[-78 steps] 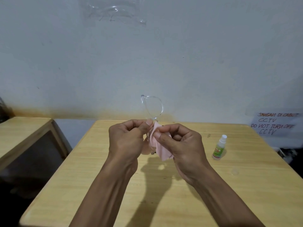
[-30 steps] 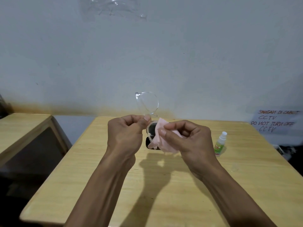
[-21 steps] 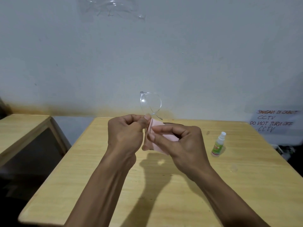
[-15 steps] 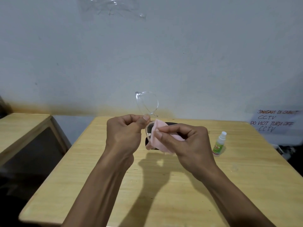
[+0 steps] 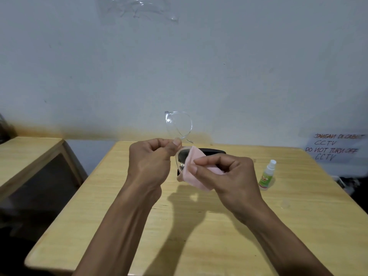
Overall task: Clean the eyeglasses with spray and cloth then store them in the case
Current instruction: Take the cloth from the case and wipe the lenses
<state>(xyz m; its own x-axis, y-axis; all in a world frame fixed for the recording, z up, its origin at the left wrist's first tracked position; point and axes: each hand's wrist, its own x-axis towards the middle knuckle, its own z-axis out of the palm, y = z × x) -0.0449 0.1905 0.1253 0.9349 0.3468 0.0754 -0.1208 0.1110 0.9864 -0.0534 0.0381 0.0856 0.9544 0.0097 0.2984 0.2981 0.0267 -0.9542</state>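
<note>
up above the counter (image 5: 123, 226), the left hand (image 5: 149, 162) pinches the clear eyeglasses (image 5: 179, 126) at the bridge, steadying them on end. the right hand (image 5: 229, 176) pinches a pink cloth (image 5: 196, 176) around the lower lens to wipe it. behind, near the far edge, lies the dark case (image 5: 213, 151); the spray bottle (image 5: 266, 176) stands at right.

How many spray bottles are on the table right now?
1: the spray bottle stands upright on the table, to the right of the right hand. Others may be hidden behind the hands.
</note>
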